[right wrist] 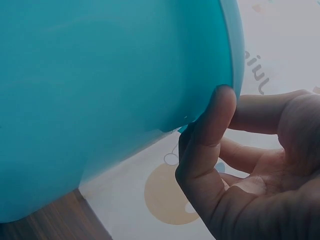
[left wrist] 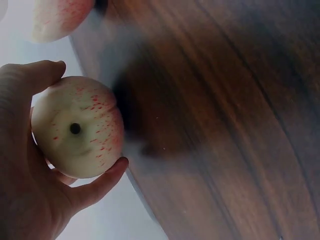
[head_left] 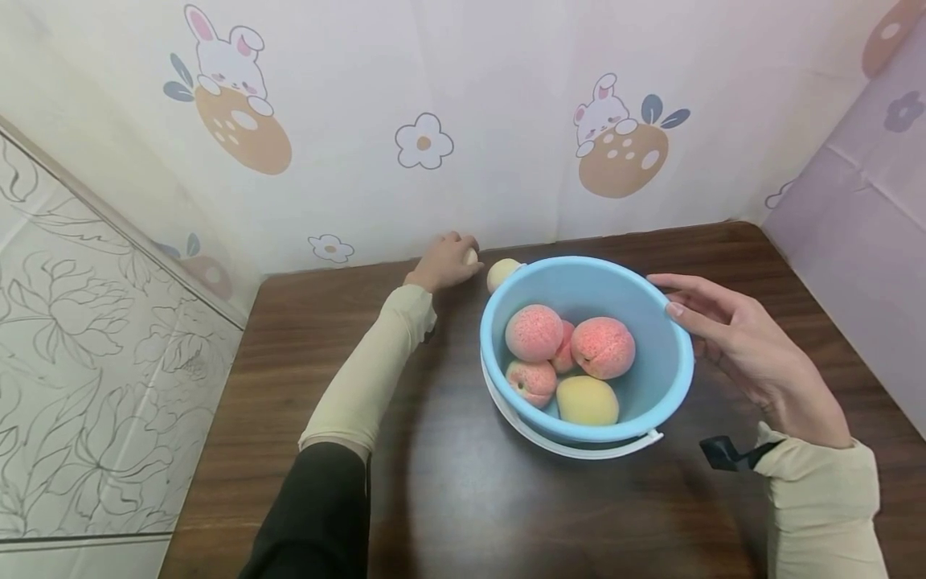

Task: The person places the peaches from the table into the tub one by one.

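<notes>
My left hand [head_left: 447,264] grips a pale peach [left wrist: 75,127] with red specks at the table's far edge. In the left wrist view its thumb and fingers curl round the fruit, whose dark dimple faces the camera. Another peach [head_left: 501,274], cream-coloured from above, lies just right of that hand, beside the bucket. My right hand [head_left: 745,342] holds the light-blue bucket [head_left: 654,386] by the right side of its rim, thumb at the edge. Several pink peaches [head_left: 534,333] and a yellow mango-like fruit [head_left: 587,400] sit inside.
The bucket's white handle [head_left: 557,446] hangs down on the near side. Brown wood-grain tabletop [head_left: 463,498] lies beneath everything. A wall covering [head_left: 499,96] with rabbits and flowers rises right behind the table, and a flower-patterned white panel [head_left: 94,386] stands on the left.
</notes>
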The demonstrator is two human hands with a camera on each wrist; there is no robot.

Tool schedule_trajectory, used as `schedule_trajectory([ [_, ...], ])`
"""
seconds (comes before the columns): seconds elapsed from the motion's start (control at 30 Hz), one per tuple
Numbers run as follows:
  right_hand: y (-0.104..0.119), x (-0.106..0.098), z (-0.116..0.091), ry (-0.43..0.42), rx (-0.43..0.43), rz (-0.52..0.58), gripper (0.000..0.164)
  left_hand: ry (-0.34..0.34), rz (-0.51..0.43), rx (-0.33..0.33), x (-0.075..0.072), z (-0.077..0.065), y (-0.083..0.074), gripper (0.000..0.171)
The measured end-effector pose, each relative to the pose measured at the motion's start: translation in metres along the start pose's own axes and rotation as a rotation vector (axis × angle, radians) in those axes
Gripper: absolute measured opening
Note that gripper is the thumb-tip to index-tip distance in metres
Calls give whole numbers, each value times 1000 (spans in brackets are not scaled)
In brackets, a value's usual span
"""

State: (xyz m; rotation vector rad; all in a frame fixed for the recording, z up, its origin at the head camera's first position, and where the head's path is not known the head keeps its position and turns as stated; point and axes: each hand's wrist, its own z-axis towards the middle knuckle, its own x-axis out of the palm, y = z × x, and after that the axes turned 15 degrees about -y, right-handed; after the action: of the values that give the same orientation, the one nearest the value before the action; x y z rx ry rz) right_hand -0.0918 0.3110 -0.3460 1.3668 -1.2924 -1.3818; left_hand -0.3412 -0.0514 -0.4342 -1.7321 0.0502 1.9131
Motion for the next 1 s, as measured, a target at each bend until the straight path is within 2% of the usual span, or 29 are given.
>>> schedule_trajectory([
  [0.27,1,2,-1,-20,10,-28,48,12,-9,-12,-2,-2,0,45],
  [0.53,-1,1,0,21,-4,11,48,24,2,5,-7,-12,4,49],
  [0.77,0,3,0,-30,10,-54,48,-21,-5,41,-20,-25,3,48],
  [1.0,0,3,-1,-28,-8,-47,49,-74,-52,101,-37,-39,-5,44],
])
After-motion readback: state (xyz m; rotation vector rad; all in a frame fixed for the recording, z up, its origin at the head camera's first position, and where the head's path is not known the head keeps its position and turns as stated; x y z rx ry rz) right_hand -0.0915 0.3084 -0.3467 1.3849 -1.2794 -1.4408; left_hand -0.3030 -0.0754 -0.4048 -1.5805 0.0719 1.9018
